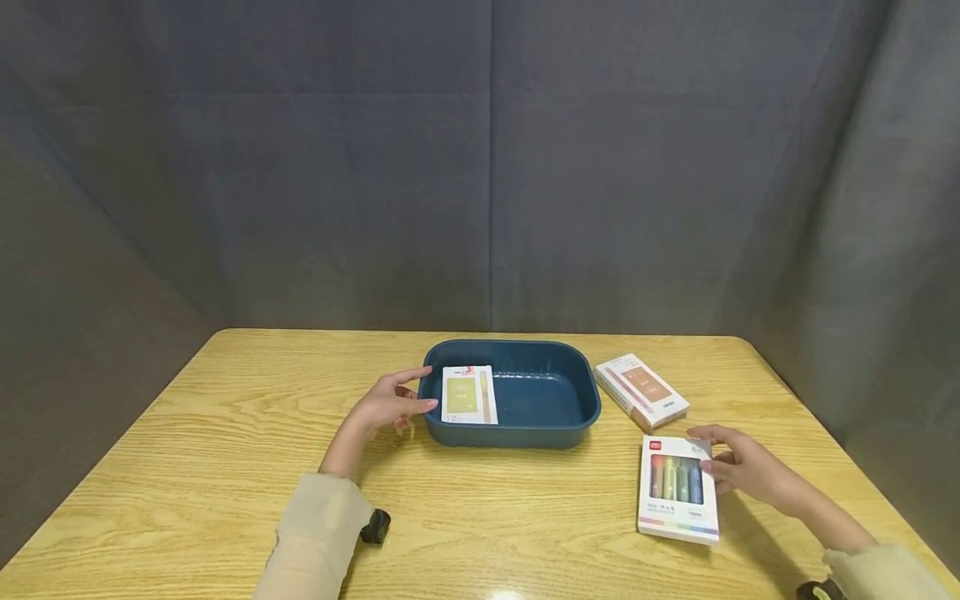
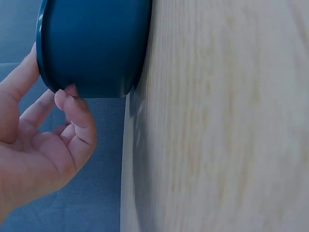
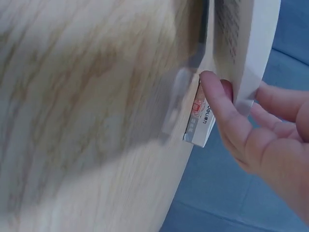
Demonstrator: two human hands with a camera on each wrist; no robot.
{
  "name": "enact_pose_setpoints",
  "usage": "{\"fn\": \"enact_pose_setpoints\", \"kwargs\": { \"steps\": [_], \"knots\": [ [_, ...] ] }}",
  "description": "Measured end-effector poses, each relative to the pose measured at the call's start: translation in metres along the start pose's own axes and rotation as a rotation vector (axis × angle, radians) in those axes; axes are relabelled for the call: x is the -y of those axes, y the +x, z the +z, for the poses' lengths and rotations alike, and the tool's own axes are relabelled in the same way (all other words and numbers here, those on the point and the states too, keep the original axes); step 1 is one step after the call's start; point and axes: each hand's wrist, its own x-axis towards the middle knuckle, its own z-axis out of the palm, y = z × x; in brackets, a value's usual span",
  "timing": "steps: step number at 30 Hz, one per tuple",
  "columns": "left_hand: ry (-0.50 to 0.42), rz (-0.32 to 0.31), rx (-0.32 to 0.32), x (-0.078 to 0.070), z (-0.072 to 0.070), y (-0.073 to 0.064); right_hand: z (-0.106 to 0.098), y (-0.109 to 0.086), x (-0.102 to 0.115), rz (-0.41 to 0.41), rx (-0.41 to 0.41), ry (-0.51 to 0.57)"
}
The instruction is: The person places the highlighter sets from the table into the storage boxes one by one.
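Pinching the marker box [image 1: 678, 493] near its upper right corner in the right hand [image 1: 752, 475], right of the blue tray [image 1: 517, 437]; holding the tray's left rim with the left hand [image 1: 382, 407]; ideally keeping tray steady.

The place looks like a curtained booth; whether it belongs to a home, an office or a studio, I cannot tell. Grey cloth [image 1: 337, 183] hangs from ten o'clock through twelve to two, around a wood-grain table [image 1: 225, 467] at six.
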Motion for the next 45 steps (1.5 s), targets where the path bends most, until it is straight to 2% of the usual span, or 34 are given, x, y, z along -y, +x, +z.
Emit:
{"fn": "enact_pose_setpoints", "kwargs": {
  "steps": [5, 7, 12, 15, 19, 21, 26, 31, 33, 40, 45],
  "knots": [
    [-0.003, -0.008, 0.000, 0.001, -0.001, 0.001, 0.001, 0.000, 0.001, 0.001, 0.003, 0.013],
    [-0.006, -0.011, 0.002, 0.001, -0.001, 0.002, 0.002, 0.000, 0.002, 0.007, -0.022, 0.015],
    [-0.016, -0.011, 0.010, 0.001, -0.001, 0.002, 0.006, 0.000, 0.006, 0.080, -0.127, -0.039],
    [-0.016, -0.010, 0.010, 0.002, -0.001, 0.002, 0.008, 0.000, 0.007, 0.116, -0.127, 0.011],
    [-0.012, -0.013, 0.005, 0.001, 0.000, 0.001, 0.010, 0.000, 0.006, 0.093, -0.062, 0.139],
    [-0.013, -0.014, 0.005, 0.001, 0.000, 0.000, 0.011, 0.000, 0.005, 0.077, -0.052, 0.165],
    [-0.013, -0.024, 0.014, -0.003, 0.001, -0.002, 0.013, 0.000, 0.004, 0.067, -0.096, 0.172],
    [-0.014, -0.018, 0.019, -0.001, 0.001, -0.002, 0.010, -0.001, 0.004, 0.040, -0.135, 0.210],
    [-0.009, -0.013, 0.016, 0.002, 0.000, 0.001, 0.008, -0.001, 0.006, 0.027, -0.136, 0.222],
    [-0.024, -0.011, 0.012, -0.001, 0.000, -0.001, 0.002, 0.002, 0.013, -0.001, -0.149, 0.201],
    [-0.037, -0.012, 0.020, -0.002, 0.000, -0.001, 0.000, 0.006, 0.020, 0.006, -0.164, 0.205]
  ]
}}
